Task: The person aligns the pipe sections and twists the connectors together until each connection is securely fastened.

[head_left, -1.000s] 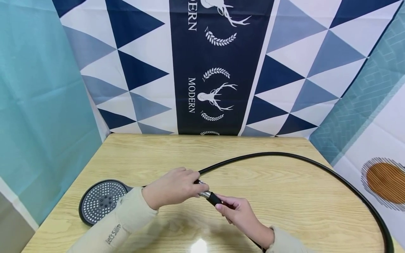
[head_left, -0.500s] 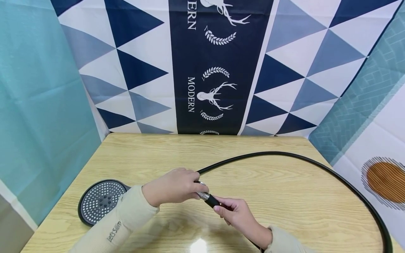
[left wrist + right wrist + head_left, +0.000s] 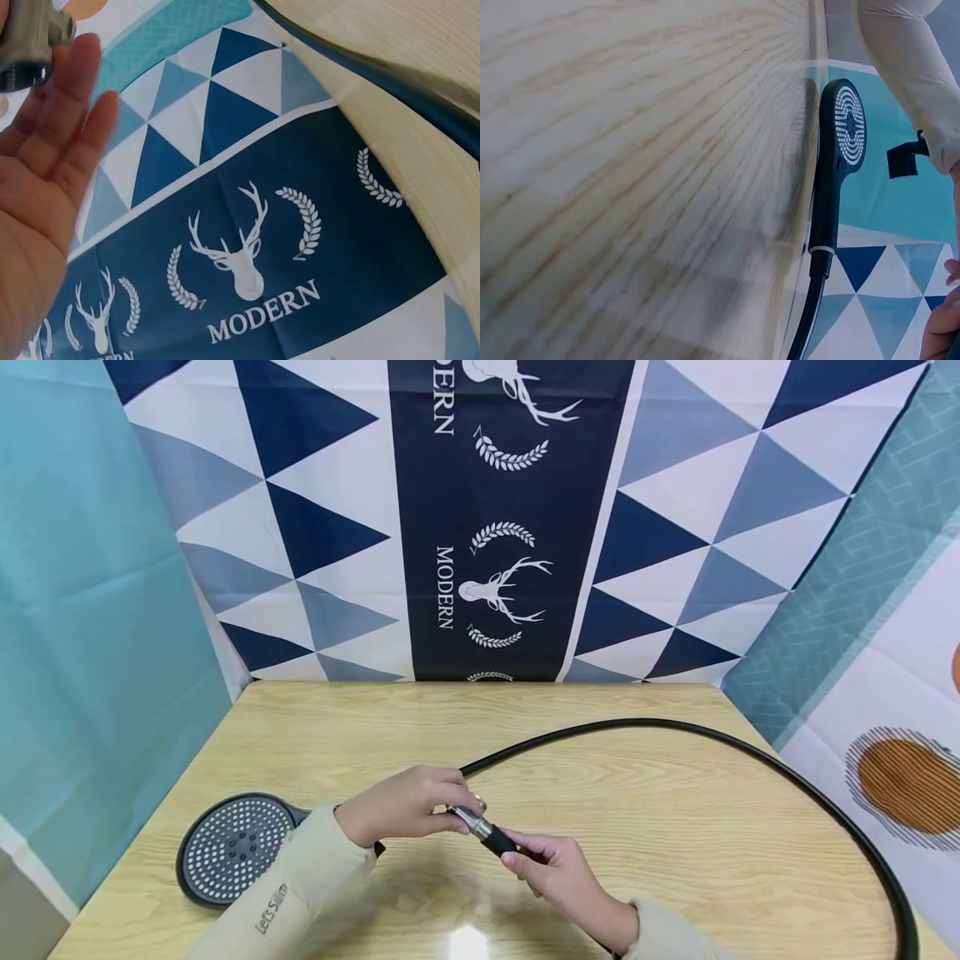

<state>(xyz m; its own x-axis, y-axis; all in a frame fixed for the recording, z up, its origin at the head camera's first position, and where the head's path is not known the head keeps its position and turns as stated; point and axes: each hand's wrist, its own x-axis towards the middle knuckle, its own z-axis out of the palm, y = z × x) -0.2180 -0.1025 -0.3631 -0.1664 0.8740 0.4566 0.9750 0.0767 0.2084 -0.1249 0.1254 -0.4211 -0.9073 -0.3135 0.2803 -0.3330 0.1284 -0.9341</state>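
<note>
A chrome metal fitting (image 3: 468, 817) with a small side knob stands at the end of the black shower hose (image 3: 637, 722). My left hand (image 3: 408, 806) pinches this fitting from above left, covering part of it. In the left wrist view the metal fitting (image 3: 26, 41) shows at the top left corner, the visible left fingers (image 3: 64, 116) fairly straight below it. My right hand (image 3: 562, 877) grips the black sleeve (image 3: 498, 841) just below the fitting, thumb on top. A dark shower head (image 3: 240, 847) lies left of the hands, its handle hidden behind the left sleeve.
The wooden table (image 3: 360, 718) meets a patterned cloth (image 3: 330, 527) at the back. From the shower head's handle (image 3: 826, 214) the hose runs behind the hands and arcs widely to the table's right edge. Turquoise cloth (image 3: 112, 568) hangs on the left.
My left hand has shifted slightly left and down, and more of the metal fitting and its knob shows. The right hand keeps its grip on the sleeve. The head view has turned slightly.
</note>
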